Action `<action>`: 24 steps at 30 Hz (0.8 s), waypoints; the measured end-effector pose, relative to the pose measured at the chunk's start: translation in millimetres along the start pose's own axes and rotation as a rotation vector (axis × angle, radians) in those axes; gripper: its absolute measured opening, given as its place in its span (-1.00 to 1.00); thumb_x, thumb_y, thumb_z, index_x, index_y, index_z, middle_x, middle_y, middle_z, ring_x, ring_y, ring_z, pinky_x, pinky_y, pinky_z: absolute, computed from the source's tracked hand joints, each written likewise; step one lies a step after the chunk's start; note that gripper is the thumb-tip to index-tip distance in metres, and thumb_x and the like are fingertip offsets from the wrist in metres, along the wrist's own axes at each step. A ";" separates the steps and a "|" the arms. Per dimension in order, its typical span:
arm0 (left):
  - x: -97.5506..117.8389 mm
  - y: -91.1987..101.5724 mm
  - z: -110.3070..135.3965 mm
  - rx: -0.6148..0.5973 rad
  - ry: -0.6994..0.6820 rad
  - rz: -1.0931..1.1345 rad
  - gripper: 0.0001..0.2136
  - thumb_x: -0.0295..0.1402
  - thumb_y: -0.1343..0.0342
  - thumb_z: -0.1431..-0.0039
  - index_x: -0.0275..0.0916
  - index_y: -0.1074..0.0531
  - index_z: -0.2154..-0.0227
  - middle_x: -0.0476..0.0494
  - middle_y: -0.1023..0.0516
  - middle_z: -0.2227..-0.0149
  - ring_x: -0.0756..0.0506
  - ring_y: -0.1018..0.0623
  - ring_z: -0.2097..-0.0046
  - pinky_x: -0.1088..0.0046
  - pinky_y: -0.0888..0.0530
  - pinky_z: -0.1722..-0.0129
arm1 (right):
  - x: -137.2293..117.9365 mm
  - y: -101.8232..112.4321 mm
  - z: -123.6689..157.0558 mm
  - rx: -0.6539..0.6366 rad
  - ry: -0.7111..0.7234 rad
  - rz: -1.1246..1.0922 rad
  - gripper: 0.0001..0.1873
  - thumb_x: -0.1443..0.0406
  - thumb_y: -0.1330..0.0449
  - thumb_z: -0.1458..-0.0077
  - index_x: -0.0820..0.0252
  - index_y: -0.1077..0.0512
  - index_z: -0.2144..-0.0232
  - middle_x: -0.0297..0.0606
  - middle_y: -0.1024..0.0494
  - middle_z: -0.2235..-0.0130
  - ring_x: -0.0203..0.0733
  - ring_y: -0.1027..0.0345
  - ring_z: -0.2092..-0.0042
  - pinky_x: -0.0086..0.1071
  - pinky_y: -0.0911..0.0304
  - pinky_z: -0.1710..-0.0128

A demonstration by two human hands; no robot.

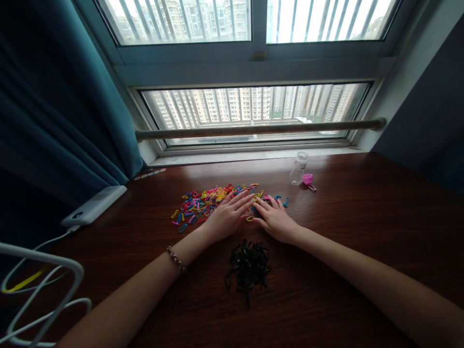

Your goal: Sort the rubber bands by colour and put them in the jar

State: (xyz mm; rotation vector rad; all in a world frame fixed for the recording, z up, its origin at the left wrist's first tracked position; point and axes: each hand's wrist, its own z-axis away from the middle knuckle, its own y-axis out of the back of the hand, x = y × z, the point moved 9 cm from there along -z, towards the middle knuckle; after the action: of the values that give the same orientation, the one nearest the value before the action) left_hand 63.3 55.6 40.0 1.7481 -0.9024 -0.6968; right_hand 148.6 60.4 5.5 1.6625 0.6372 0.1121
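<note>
A spread of small colourful rubber bands (203, 202) lies on the dark wooden table. My left hand (229, 214) rests palm down over the right part of this spread, fingers stretched out and a beaded bracelet (176, 259) on its wrist. My right hand (274, 218) lies flat at the right end of the bands, its fingers apart and its tips close to those of the left. More bands show beyond and between the fingers; what lies under the palms is hidden. Nearer to me sits a separate heap of black rubber bands (249, 267), touched by neither hand.
Behind my right hand stands a clear bottle (298, 169) without a lid, with a pink cap (308, 179) beside it. A white power strip (94, 206) with a cable is at the left by the blue curtain (72, 96). A metal rail (253, 130) crosses the window.
</note>
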 end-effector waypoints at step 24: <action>6.0 -8.8 0.0 -0.032 -0.064 0.066 -0.63 -0.42 0.22 -0.21 -0.17 -0.15 -0.08 -0.12 -0.20 -0.15 -0.10 -0.04 -0.23 0.16 0.08 -0.20 | 53.0 30.0 -18.0 0.296 0.116 -0.233 -0.77 0.40 -0.10 -0.01 0.05 -0.51 0.33 -0.30 -0.56 0.32 -0.15 -0.31 0.18 -0.27 -0.24 0.15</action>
State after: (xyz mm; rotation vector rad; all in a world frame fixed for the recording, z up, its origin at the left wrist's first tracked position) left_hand 68.8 52.5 31.5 1.6679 -0.9833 -0.7237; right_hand 195.8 99.3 22.6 1.8597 0.9673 -0.0573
